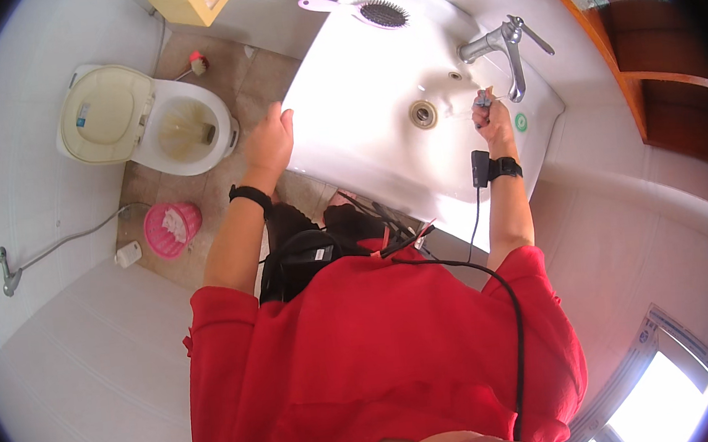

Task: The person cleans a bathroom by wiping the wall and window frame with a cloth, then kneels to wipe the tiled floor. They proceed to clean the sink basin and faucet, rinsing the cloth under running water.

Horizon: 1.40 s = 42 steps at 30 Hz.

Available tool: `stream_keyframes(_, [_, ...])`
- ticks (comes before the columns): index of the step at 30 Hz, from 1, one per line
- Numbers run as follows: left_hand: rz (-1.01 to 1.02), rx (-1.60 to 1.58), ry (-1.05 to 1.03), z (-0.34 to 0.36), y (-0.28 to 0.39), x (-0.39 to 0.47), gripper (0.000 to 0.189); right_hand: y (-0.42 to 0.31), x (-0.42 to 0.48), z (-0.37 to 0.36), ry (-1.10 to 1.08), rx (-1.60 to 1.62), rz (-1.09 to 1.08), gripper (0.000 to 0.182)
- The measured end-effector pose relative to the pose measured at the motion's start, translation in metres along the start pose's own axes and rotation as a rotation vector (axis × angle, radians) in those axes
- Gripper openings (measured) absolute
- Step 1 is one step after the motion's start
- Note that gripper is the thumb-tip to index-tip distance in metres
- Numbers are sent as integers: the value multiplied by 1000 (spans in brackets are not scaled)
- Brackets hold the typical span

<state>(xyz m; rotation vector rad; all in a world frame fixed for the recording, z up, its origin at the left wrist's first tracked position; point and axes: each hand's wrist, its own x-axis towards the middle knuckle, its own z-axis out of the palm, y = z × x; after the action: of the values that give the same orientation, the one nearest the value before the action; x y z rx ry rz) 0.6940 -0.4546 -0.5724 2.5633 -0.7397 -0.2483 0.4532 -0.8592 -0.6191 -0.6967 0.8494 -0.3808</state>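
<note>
My right hand (pixel 494 121) is over the right side of the white washbasin (pixel 342 89), below the chrome tap (pixel 485 45). Its fingers are closed around a small crumpled grey-blue thing (pixel 481 100), perhaps a cloth, mostly hidden by the fingers. At the basin's left edge is my left hand (pixel 270 141), fingers pointing away from me and thumb beside the rim. Whether it grips the rim cannot be made out. Between the hands lies the drain (pixel 423 114), ringed with metal. A pink paddle hairbrush (pixel 381 14) rests bristles up on the basin's far left ledge.
Left of me stands a toilet (pixel 188 134) with its lid raised. A pink waste basket (pixel 173 229) holds white paper, and a white bottle (pixel 129 254) lies beside it. Black cables (pixel 518 320) run across my front. A wooden mirror cabinet (pixel 625 77) hangs at the right.
</note>
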Motion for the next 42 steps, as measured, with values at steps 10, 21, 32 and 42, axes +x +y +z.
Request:
stream_keyframes(10, [82, 50, 85, 9, -8, 1, 31, 3, -22, 13, -138, 58, -154, 37])
stream_keyframes(21, [250, 245, 225, -1, -4, 3, 39, 17, 14, -26, -66, 52, -133, 36])
stream_keyframes(32, [482, 339, 179, -16, -6, -6, 49, 4, -12, 23, -70, 107, -192, 31])
stream_keyframes(42, [537, 273, 302, 2, -7, 2, 40, 3, 16, -6, -148, 68, -48, 24])
